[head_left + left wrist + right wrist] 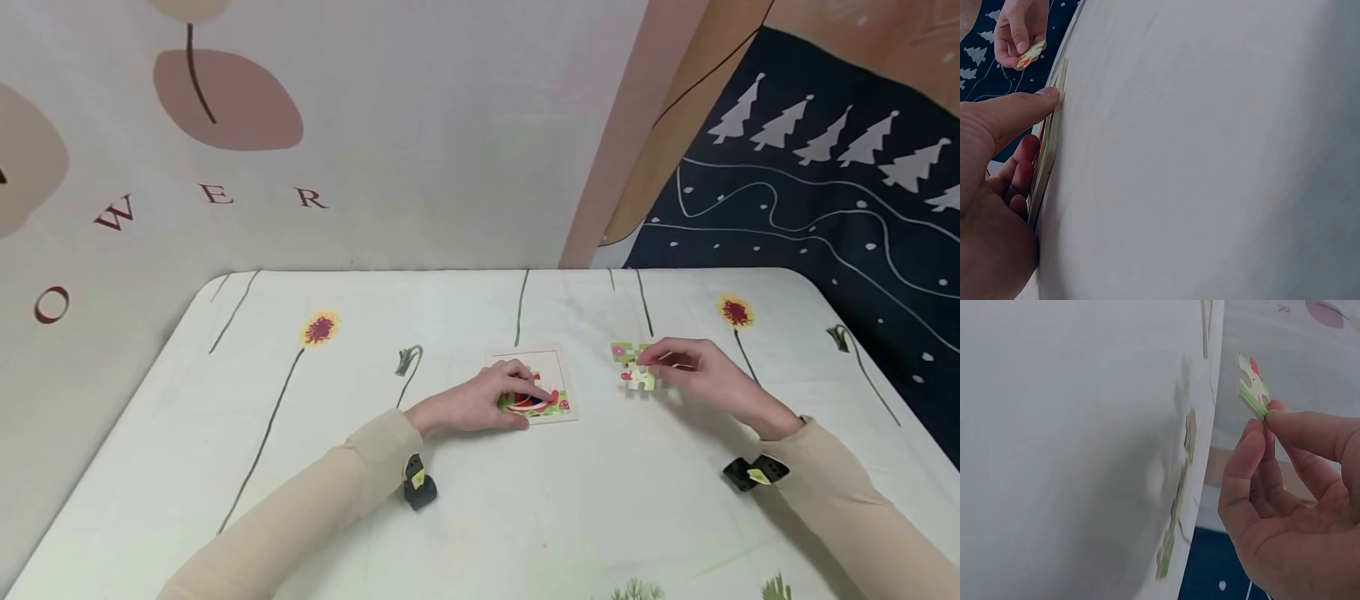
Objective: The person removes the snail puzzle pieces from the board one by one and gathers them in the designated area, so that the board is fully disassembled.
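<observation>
On the white table lies a square puzzle board (pixel 569 398) with a light frame and a partly covered colourful picture. My left hand (pixel 491 398) is over its near left part, thumb (pixel 1038 103) against the edge and fingers curled onto the picture. To the right, my right hand (pixel 705 373) pinches a jigsaw piece (pixel 1255 392) between thumb and fingertips, raised off the table. The piece is pale with a red patch and green edge. Several loose jigsaw pieces (pixel 1165 556) lie on the cloth beneath that hand, partly hidden from the head view.
A white cloth (pixel 480 517) printed with flowers covers the table. Behind it hangs a pale wall cloth (pixel 450 167) with letters. A dark blue cloth (pixel 825 217) with white trees is at the right. Each wrist carries a small black camera (pixel 419 483).
</observation>
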A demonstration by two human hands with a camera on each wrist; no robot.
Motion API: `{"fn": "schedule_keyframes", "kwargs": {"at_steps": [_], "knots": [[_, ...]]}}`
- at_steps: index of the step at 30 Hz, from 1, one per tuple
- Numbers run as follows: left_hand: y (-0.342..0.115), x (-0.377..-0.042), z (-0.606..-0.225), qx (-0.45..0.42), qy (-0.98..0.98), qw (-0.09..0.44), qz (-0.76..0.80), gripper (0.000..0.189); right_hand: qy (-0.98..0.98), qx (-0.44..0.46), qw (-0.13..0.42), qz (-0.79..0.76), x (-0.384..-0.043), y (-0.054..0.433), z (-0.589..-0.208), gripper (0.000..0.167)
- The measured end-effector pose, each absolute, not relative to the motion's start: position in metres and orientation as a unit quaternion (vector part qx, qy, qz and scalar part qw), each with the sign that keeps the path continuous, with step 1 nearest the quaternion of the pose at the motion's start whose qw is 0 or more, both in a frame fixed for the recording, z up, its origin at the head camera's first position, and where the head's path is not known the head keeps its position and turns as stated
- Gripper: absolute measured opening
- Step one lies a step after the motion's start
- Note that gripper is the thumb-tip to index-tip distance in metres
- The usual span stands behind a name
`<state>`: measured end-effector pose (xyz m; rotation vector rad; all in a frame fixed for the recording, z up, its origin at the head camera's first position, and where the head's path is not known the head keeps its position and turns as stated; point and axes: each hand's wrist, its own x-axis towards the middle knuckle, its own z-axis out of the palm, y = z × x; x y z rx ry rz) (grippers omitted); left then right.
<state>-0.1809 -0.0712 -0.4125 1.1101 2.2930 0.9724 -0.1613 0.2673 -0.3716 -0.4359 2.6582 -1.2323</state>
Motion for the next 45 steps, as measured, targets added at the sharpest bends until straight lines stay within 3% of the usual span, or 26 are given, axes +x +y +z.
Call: {"fn": "schedule_keyframes", "kwargs": {"at_steps": [16, 45], "knots": [[-0.071, -0.181, -0.413, 0.403, 0.822, 0.201, 0.350, 0.043, 0.913, -0.131, 0.058, -0.381, -0.158, 0.308, -0.373, 0.018], [-0.071, -0.181, -0.412, 0.395, 0.823, 0.210, 0.350, 0.044, 0.930, -0.077, 0.112, -0.341, -0.169, 0.324, -0.388, 0.022]]}}
